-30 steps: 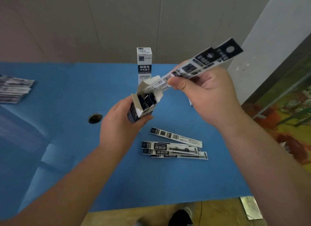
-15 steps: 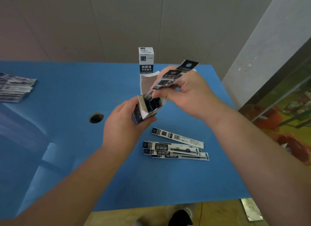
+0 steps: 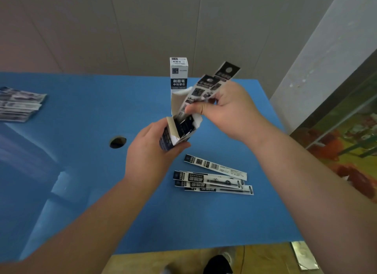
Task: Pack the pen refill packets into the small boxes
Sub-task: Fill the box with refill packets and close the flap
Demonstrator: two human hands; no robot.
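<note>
My left hand (image 3: 150,151) grips a small open box (image 3: 179,131) tilted above the blue table (image 3: 81,114), its flaps up and dark packets showing inside. My right hand (image 3: 230,110) pinches a black-and-white refill packet (image 3: 206,88) whose lower end sits in the box mouth while its top sticks up to the right. Several loose refill packets (image 3: 212,176) lie flat on the table just below my hands. A closed white box (image 3: 179,74) stands upright behind the open one.
A stack of more packets (image 3: 19,104) lies at the table's far left edge. A round hole (image 3: 118,142) is in the tabletop left of my left hand. A grey wall panel (image 3: 326,59) and a colourful floor (image 3: 350,143) lie to the right.
The right hand came down and left, sliding the packet from above the box into its mouth. The packet now sticks out slightly more than half a second ago. The left hand stayed put.
</note>
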